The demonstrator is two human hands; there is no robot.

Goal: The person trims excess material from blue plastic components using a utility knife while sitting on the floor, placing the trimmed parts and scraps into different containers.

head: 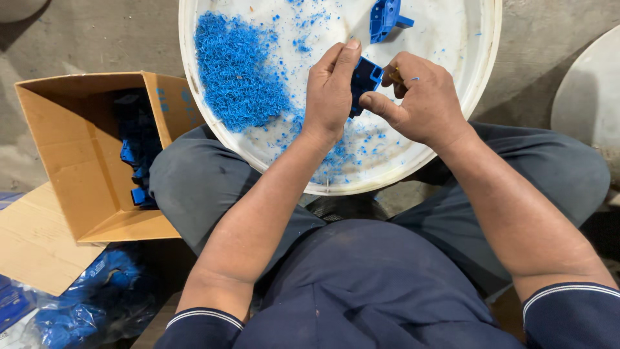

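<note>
**Trimming blue plastic parts over the round tray**

We judge the work well under way: a heap of blue shavings [239,68] covers the white tray [487,58] on our lap, one moulded part [386,16] lies aside, and more sit in the cardboard box [77,161]. Our left hand [329,97] has its fingers closed round a blue part [365,79] above the tray; our right hand [423,100] pinches what seems a small blade against it.

Left hand [330,90] in a closed grip, thumb up, right hand [420,100] curled, forearms converging
</note>
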